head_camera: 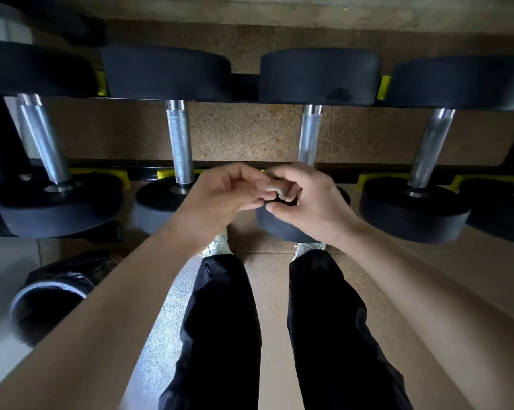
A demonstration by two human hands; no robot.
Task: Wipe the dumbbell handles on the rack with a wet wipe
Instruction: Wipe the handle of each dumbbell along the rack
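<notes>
Seen from above at a dumbbell rack (371, 179): four black dumbbells lying side by side across yellow cradles, knurled steel handles running away from the viewer. At far left, a black bin (50, 294) on the floor, below the first dumbbell handle (44, 140) (angled by the wide lens). Next along, the second dumbbell handle (179, 143), bare and untouched, just left of the hands. At centre, left hand (223, 192) and right hand (306, 196) meeting fingertip to fingertip in front of the rack, above the near head of the third dumbbell. Pinched between them, a crumpled, greyish wet wipe (276, 189), mostly hidden by curled fingers; left thumb and forefinger nipping one edge, right hand closed loosely around the rest. Behind the right hand, the third dumbbell handle (309, 134), its lower end covered by the knuckles; wipe held clear of the metal. Further right, the fourth dumbbell handle (431, 149), free of any contact. Below, black trousers (220, 321) and pale shoes (217, 245) on a speckled brown floor (273, 321).
</notes>
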